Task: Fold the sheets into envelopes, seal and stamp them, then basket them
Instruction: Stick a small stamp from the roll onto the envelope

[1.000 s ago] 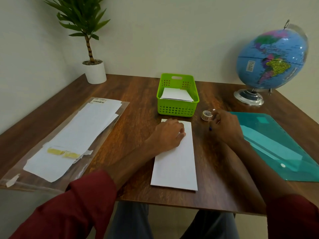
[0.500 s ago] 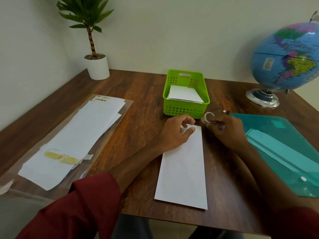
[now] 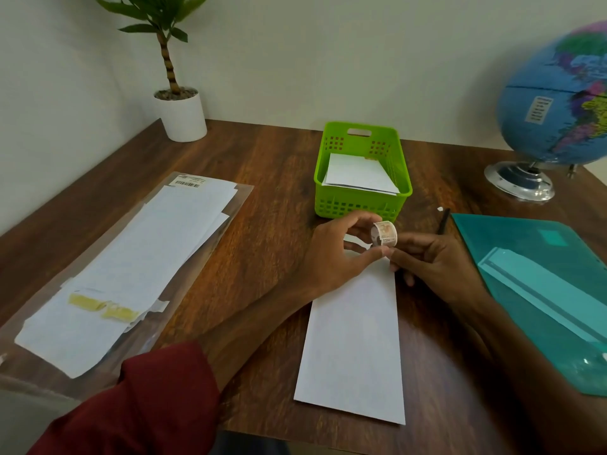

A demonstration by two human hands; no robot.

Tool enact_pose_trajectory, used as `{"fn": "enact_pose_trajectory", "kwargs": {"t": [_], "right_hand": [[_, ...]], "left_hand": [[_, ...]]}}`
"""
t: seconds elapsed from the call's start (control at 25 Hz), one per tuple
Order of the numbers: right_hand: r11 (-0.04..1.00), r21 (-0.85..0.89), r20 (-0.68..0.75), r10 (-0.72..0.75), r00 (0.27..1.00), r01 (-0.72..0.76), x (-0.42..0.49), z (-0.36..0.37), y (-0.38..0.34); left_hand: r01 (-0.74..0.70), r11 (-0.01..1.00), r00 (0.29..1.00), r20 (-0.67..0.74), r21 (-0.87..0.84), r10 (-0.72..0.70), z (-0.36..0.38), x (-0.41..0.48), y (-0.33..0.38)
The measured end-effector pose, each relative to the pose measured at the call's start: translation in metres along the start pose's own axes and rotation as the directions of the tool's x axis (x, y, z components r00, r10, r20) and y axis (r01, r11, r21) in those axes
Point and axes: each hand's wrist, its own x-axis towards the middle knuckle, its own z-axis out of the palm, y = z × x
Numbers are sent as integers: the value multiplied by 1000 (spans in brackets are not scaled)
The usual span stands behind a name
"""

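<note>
Stamp roll now off table, between both hands

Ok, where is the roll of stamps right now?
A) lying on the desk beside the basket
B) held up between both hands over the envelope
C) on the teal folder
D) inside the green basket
B: the roll of stamps is pinched between the left hand and right hand, above the far end of the envelope.

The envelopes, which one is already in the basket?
The small folded envelope, lying inside the green basket. The long envelope lies flat on the table below the hands, and the stack lies on plastic at the left.
</note>
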Motion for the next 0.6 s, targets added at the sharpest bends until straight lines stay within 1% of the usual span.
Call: {"fn": "enact_pose_trajectory", "kwargs": {"t": [0.04,0.12,0.2,0.24,0.4,0.6], "right_hand": [[1000,-16,-18,17,1000,-17,0,2,0],[990,-138,-130,13,991,-31,1,6,1],[976,-218,-237,-43,971,-10,-1,9,1],[972,-236,-257,-79,963,17,-3,11,1],[935,-331,-250,-216,944,127,-8,17,-4],[937,-324,-262,-224,939,133,-6,17,2]], "left_hand": [[-20,999,999,-26,35,21,0,0,-1],[-82,984,993,-74,155,94,-1,0,-4],[-124,961,986,-82,248,149,-4,0,-9],[-127,955,985,-81,266,154,-4,0,-10],[-159,934,981,-60,320,187,-2,-2,-13],[-186,913,976,-38,362,214,-2,-3,-14]]}}
